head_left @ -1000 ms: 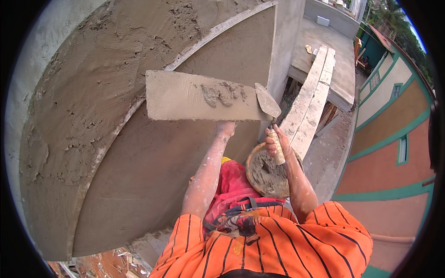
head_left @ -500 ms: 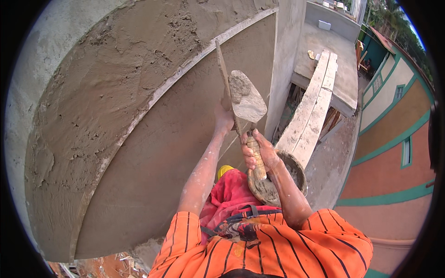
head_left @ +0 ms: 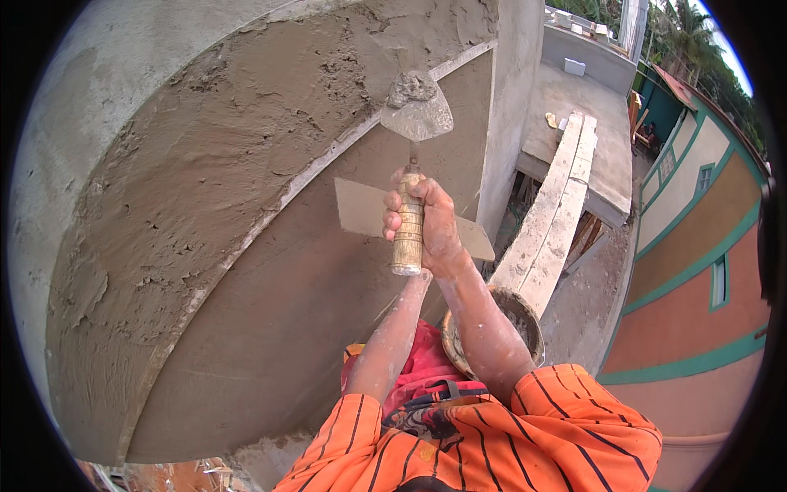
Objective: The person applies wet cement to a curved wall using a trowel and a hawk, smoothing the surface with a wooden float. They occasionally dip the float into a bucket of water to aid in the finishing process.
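My right hand [head_left: 434, 217] is closed round the wooden handle of a trowel [head_left: 422, 115], whose blade carries a lump of grey mortar [head_left: 411, 86] in front of the plastered wall [head_left: 188, 148]. My left hand [head_left: 420, 277] is mostly hidden behind the right one; its wrist shows below a flat rectangular board [head_left: 361, 205], which spreads out behind the trowel handle. I cannot see that hand's fingers. A pale curved strip [head_left: 311, 170] divides the rough upper plaster from the smoother lower surface. A round bucket of mortar [head_left: 520, 312] sits beside my right forearm.
Mortar-spattered planks [head_left: 548, 230] run from the bucket to a concrete slab [head_left: 598, 123] with small blocks on it. A painted building [head_left: 697, 279] with green trim stands on the right, a person [head_left: 649, 131] small and dim near its far end. Rubble lies below at lower left.
My right hand has moved left and up, raising the loaded trowel against the wall's backdrop. The board has turned from on edge back to crosswise and now sits behind the right hand.
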The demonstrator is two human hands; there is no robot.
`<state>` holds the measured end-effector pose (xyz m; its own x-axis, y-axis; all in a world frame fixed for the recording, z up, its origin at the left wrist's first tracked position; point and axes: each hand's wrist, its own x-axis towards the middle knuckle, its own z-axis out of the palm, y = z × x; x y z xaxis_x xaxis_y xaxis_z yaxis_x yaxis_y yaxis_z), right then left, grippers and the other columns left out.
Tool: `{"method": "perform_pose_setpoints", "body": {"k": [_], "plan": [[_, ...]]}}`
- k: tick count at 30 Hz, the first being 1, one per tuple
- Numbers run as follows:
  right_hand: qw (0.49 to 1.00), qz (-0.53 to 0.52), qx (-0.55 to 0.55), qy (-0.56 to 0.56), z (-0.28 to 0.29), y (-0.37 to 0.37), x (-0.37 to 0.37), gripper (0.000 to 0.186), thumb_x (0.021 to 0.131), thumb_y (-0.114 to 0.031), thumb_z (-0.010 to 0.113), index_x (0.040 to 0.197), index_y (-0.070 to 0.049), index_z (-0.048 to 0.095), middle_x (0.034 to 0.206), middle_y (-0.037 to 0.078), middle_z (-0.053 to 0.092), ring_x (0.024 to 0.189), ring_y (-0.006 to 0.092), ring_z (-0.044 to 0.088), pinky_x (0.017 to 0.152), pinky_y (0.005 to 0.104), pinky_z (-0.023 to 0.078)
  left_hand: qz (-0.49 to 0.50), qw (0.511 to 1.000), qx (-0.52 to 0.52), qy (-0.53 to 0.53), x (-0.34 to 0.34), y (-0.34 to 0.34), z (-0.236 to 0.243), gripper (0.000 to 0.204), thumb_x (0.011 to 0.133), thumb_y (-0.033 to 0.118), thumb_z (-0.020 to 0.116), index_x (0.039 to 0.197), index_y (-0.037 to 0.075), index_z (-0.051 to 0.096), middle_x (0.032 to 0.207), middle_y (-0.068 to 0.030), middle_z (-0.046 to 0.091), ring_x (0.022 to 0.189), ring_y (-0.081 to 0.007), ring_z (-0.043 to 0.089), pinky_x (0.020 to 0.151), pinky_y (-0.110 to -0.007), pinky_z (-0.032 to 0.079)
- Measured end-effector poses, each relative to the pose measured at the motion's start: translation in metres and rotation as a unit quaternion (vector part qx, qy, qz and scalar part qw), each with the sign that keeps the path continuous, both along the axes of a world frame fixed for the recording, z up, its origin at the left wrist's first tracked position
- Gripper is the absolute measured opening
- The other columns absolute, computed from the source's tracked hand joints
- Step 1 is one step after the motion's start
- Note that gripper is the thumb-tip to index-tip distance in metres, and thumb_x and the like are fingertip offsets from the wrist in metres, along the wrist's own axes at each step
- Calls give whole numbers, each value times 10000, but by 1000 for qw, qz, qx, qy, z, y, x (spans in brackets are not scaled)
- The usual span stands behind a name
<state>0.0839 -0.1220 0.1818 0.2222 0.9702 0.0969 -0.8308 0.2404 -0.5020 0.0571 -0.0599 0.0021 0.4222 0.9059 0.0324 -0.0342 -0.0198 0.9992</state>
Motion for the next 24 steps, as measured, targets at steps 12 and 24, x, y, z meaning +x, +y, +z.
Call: {"method": "perform_pose_setpoints", "body": {"k": [12, 24], "plan": [[968, -144, -103, -176, 42, 50, -34, 280, 874, -140, 551, 1092, -86, 383, 839, 80, 504, 583, 157, 571, 478, 332, 543, 9, 998, 0, -67, -9, 14, -7, 554, 813, 183, 685, 1311, 31, 498, 1297, -150, 564, 1192, -274, 547, 990, -397, 460], [692, -278, -162, -646, 157, 51, -59, 527, 867, -207, 616, 1162, 142, 353, 1075, 326, 596, 1061, 389, 625, 878, 407, 546, -12, 987, -29, -158, -38, 13, -9, 491, 858, 210, 651, 1302, 56, 508, 1296, -127, 568, 1188, -259, 550, 986, -401, 470]]}}
